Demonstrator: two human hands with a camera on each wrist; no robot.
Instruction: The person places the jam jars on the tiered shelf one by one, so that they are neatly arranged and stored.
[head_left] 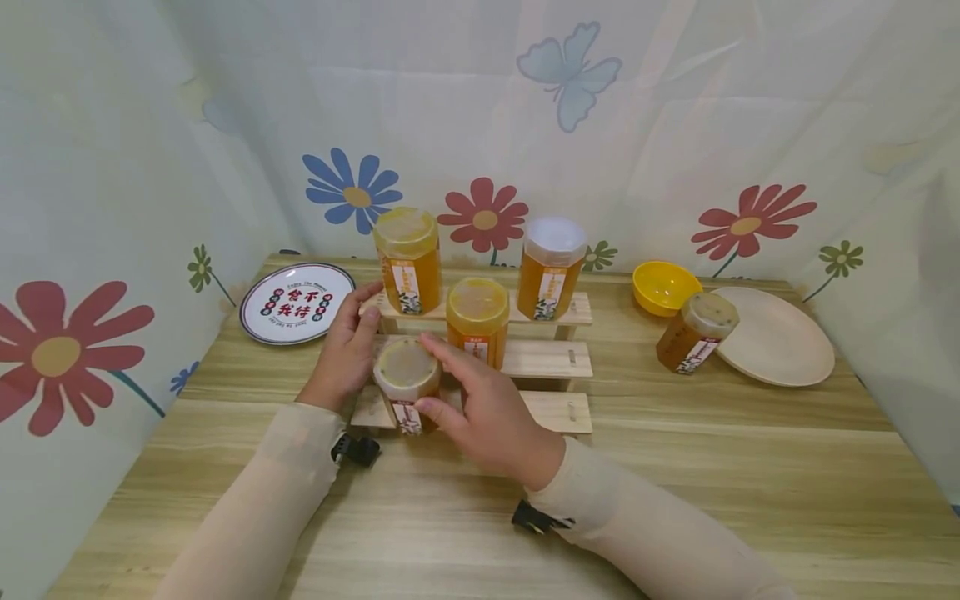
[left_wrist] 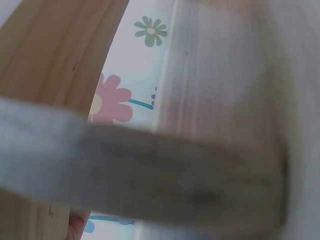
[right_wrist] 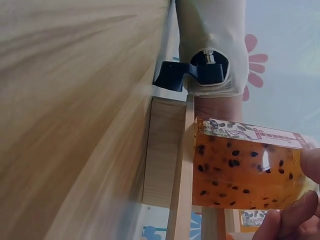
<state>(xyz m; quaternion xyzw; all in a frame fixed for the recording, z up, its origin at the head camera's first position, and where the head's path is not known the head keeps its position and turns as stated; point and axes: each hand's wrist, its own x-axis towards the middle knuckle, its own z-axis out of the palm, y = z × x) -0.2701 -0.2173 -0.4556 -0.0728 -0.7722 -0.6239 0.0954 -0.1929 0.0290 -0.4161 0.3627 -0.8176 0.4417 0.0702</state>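
Note:
My right hand (head_left: pixel 498 408) grips a jar (head_left: pixel 407 367) near its lid, thumb on the near side and fingers behind. Amber contents with black seeds show through this jar (right_wrist: pixel 245 170) in the right wrist view. Its base is right at the lowest step of a three-step wooden stand (head_left: pixel 551 360), at the left end. My left hand (head_left: pixel 345 350) holds the left end of the stand's top step. In the left wrist view, blurred wood hides most of that hand. One jar (head_left: pixel 477 312) stands on the middle step.
On the top step are a yellow-lidded jar (head_left: pixel 407 258) and a white-lidded jar (head_left: pixel 552 267). A printed plate (head_left: pixel 297 304) lies left of the stand. To the right are a yellow bowl (head_left: pixel 666 287), another jar (head_left: pixel 697 333) and a beige plate (head_left: pixel 780 337). Flowered curtain (head_left: pixel 465 108) surrounds the table.

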